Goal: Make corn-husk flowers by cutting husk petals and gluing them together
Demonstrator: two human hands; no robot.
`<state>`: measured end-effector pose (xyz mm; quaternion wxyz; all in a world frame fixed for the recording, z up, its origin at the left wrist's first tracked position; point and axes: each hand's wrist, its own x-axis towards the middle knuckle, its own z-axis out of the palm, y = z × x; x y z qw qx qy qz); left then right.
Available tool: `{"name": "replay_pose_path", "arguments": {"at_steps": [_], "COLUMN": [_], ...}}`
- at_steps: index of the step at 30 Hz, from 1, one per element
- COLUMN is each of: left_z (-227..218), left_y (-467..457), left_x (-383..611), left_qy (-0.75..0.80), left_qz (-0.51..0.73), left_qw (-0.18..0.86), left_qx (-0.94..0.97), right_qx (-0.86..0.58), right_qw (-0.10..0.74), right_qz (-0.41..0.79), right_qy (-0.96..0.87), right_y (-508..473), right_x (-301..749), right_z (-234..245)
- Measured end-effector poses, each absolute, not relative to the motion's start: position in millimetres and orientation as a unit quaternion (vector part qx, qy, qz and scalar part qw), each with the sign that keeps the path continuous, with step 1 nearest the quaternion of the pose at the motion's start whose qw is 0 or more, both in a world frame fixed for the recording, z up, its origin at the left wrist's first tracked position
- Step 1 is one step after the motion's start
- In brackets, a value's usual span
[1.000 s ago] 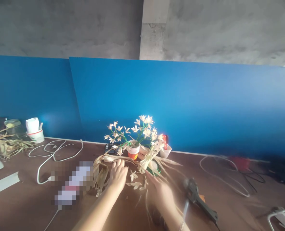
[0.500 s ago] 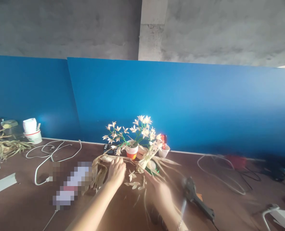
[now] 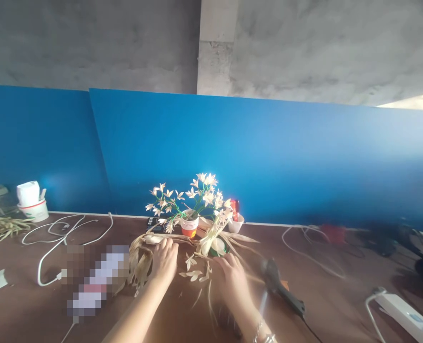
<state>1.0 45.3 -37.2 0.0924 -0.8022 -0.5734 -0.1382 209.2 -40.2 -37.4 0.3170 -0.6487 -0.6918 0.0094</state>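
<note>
Both bare hands work over the brown desk (image 3: 172, 317), viewed from the head. The left hand (image 3: 165, 263) is palm down with bent fingers at the near edge of the dried husks (image 3: 139, 261), which lie on the desk at the left and reach toward the centre; whether it grips them cannot be told. The right hand (image 3: 232, 278), slightly blurred, has its fingers extended toward the centre; its underside is hidden, so whether it holds anything cannot be told. Between the hands lie a loose flower (image 3: 190, 261) and, just nearer, several pale petals (image 3: 194, 275). Beyond them stands an upright paper cup (image 3: 189, 227), white above and orange-red below, bearing green stems with cream flowers (image 3: 208, 197). To its right, a pale husk bundle (image 3: 207, 242) leans beside a round green-rimmed object (image 3: 219, 247); a white cup (image 3: 236, 224) stands behind. A black gun-shaped tool (image 3: 285, 290) lies right of the right hand. A blue partition (image 3: 233, 147) closes the far side.
</note>
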Motion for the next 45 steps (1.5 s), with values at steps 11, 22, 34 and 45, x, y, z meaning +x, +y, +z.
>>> {"name": "replay_pose_path", "arguments": {"at_steps": [11,22,34,45], "left_z": [-17,-17,-33,-27], "left_y": [-16,-34,-29,-16], "left_x": [25,22,57,71], "left_qy": [-0.505,-0.516,-0.514,-0.519], "left_qz": [-0.229,-0.084,-0.159,-0.151], "left_qw": [-0.007,-0.153,-0.104,-0.210], "left_qx": [-0.832,-0.839,-0.837,-0.815], "right_qx": [-0.694,-0.715,-0.758,-0.809], "right_qw": [0.270,0.224,0.202,0.143], "right_qz": [-0.015,-0.013,-0.015,-0.029], "right_qy": [-0.667,-0.662,-0.620,-0.569], "right_y": [-44,-37,-40,-50], "right_x": [199,203,207,218], "right_z": [-25,-31,-27,-19]}}
